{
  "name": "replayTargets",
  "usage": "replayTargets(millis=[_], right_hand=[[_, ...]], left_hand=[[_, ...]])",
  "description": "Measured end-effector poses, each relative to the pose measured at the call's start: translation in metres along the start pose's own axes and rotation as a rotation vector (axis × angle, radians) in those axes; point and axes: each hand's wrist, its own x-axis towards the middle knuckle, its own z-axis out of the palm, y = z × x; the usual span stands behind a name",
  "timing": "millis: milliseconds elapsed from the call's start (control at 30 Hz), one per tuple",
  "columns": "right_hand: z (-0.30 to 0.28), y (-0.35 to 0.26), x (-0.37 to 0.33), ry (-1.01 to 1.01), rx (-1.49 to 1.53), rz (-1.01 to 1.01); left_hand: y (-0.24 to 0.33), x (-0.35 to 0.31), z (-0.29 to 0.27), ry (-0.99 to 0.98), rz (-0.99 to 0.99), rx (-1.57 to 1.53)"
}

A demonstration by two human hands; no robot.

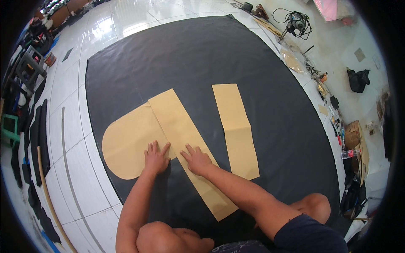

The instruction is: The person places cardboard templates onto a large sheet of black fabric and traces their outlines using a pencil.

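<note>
A large black sheet [177, 55], which looks like leather or vinyl, lies spread on the floor. On it rest tan paper pattern pieces. My left hand [156, 158] presses with spread fingers on the rounded piece [126, 139], near its straight edge. My right hand [196, 159] lies flat, fingers apart, on the long strip [179, 122], whose edge runs along the rounded piece. Both hands hold nothing. To the right, apart from these, lies a second, shorter strip [238, 135] with a crease across its middle.
White floor tiles [76, 152] surround the sheet. On the left lie a long metal ruler [69, 164], a wooden stick [48, 198] and a green stool [10, 127]. Along the right stand a corded power tool [295, 23], a black plastic bag [358, 80], a bottle [350, 154] and scattered tools.
</note>
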Motion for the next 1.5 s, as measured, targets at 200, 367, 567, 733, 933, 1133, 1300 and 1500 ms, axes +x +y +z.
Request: replayTargets(millis=[200,367,567,733,933,1133,1300,1500], right_hand=[[-0.004,-0.003,-0.002,0.039,0.017,0.0],[-0.007,0.0,0.0,0.001,-0.004,0.004],[-0.002,0.008,0.003,-0.026,-0.017,-0.029],[-0.004,0.014,0.002,0.057,-0.053,-0.104],[-0.003,0.008,0.005,-0.011,-0.107,-0.141],[0.001,0.014,0.006,0.023,-0.19,-0.184],[-0.006,0.021,0.005,-0.016,-0.293,-0.242],[-0.007,0.02,0.006,0.0,-0.264,-0.26]], left_hand=[[-0.006,0.004,0.003,0.007,-0.006,-0.004],[-0.011,-0.007,0.014,0.105,-0.007,-0.081],[-0.019,-0.067,0.009,-0.066,0.016,-0.171],[-0.009,-0.116,-0.056,-0.537,0.04,-0.301],[0.001,-0.116,-0.019,-0.216,-0.139,-0.165],[0.098,-0.175,0.068,0.01,-0.52,-0.345],[0.176,-0.217,0.093,0.045,-0.735,-0.446],[0.195,-0.23,0.104,0.065,-0.736,-0.369]])
